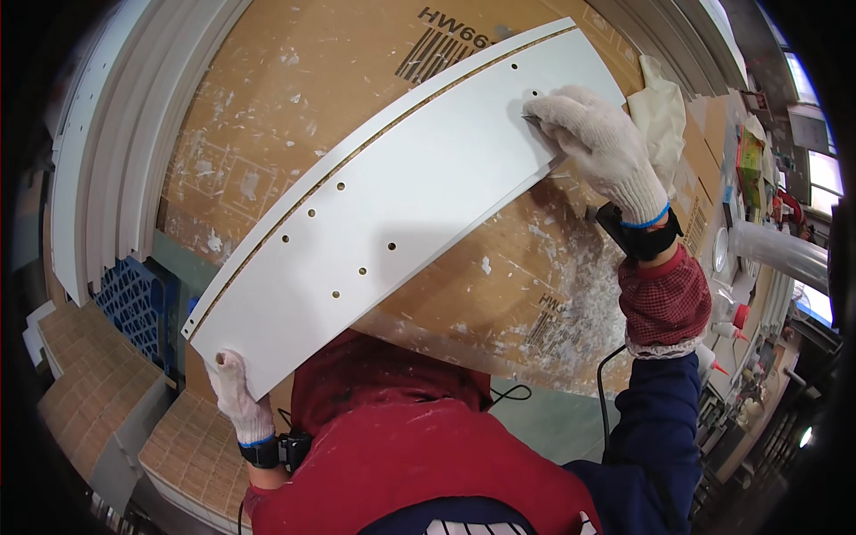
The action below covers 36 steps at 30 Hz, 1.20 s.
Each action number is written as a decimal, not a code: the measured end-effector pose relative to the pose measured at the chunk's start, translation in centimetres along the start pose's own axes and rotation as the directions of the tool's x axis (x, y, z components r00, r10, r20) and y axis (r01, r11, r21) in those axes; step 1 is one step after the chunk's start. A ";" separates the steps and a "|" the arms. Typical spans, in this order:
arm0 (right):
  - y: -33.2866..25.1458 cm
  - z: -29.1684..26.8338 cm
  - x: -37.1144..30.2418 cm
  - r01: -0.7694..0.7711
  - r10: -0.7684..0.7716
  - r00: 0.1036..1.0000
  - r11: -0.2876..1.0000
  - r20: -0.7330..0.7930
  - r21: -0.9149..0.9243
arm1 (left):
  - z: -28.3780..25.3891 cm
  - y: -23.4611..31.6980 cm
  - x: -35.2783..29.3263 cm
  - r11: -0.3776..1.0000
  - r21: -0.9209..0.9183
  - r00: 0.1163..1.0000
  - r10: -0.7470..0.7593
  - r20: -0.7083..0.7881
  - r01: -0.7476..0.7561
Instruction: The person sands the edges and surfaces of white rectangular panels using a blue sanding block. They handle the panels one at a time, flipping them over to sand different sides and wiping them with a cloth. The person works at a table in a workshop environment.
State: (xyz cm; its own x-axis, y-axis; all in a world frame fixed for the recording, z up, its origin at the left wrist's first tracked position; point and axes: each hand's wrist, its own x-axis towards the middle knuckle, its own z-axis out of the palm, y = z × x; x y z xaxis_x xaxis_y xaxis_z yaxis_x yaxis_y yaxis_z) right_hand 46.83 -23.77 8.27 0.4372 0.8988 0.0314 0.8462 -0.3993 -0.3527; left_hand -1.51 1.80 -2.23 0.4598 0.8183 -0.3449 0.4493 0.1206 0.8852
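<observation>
A long white panel [419, 169] with a groove along its far edge and several drilled holes lies slantwise before me. My left hand [239, 392], in a white knit glove, grips the panel's near left end, thumb on top and fingers hidden beneath. Toward the far right end, my right hand [597, 143], gloved too, is closed with its fingertips low over the panel's face, beside a hole. A small dark pointed blade [532, 121] shows at those fingertips; the rest of it is hidden in the glove.
Under the panel is a scuffed cardboard sheet [259, 134] strewn with white flakes. White boards [134, 134] stand stacked at left, near a blue plastic crate [134, 299]. A pale cloth [660, 116] lies right of the panel; bottles with red tips [729, 330] stand farther right.
</observation>
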 end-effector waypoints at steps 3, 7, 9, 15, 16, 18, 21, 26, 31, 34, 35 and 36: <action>-0.5 0.1 0.0 -0.067 0.067 0.998 0.998 -0.012 0.011 | -0.7 -0.9 0.2 0.991 0.133 0.999 0.036 -0.001 -0.035; -0.3 0.2 -0.1 0.014 -0.015 0.999 1.000 -0.041 -0.026 | -0.4 -0.6 0.0 0.991 0.131 1.000 -0.005 -0.024 0.008; -0.2 0.0 -0.1 0.025 -0.025 0.999 1.000 -0.038 -0.013 | 0.0 -0.1 -0.1 0.996 0.090 1.000 -0.011 -0.024 0.013; -0.1 0.7 -0.2 0.024 -0.024 0.996 1.000 -0.086 -0.010 | 0.4 0.3 -0.2 0.999 0.043 1.000 -0.001 -0.020 0.002; -0.2 0.5 -0.1 0.043 -0.044 0.997 0.999 -0.070 -0.019 | 0.7 0.7 -0.4 1.000 0.025 0.999 -0.016 -0.033 0.017; -0.3 0.2 -0.1 0.045 -0.045 0.998 0.999 -0.047 -0.012 | 0.6 0.7 -0.4 0.990 0.143 0.999 -0.005 -0.041 0.011; -0.5 0.2 -0.2 -0.003 0.003 0.999 1.000 -0.051 0.004 | 0.0 0.2 -0.3 0.956 0.291 0.999 0.037 -0.020 -0.030; -0.3 0.3 -0.1 0.020 -0.020 0.999 1.000 -0.025 -0.001 | 0.1 -0.2 -0.5 0.990 0.133 0.998 0.051 -0.046 -0.045; -0.7 0.5 -0.1 -0.016 0.014 0.999 0.998 -0.047 -0.056 | -0.5 -1.2 -0.3 0.992 0.117 0.998 0.056 -0.042 -0.051; -0.2 0.5 0.0 0.011 -0.013 0.998 0.999 -0.055 -0.036 | -0.5 -1.4 -0.3 0.967 0.244 0.995 0.082 -0.052 -0.067; -0.1 0.5 0.0 0.029 -0.030 0.998 0.999 -0.062 -0.020 | -0.4 -1.2 -0.2 0.963 0.263 0.996 0.078 -0.054 -0.061; -0.1 0.5 0.0 0.015 -0.015 0.997 1.000 -0.072 -0.003 | -0.3 -1.1 -0.2 0.958 0.280 0.996 0.073 -0.057 -0.055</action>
State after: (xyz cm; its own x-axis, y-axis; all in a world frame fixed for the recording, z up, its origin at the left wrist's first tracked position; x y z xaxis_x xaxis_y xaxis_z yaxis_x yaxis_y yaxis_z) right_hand 46.61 -23.64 7.78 0.4450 0.8894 0.1045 0.8537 -0.3861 -0.3494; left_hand -2.33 1.68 -2.99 0.4474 0.8554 -0.2608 0.6199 -0.0864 0.7799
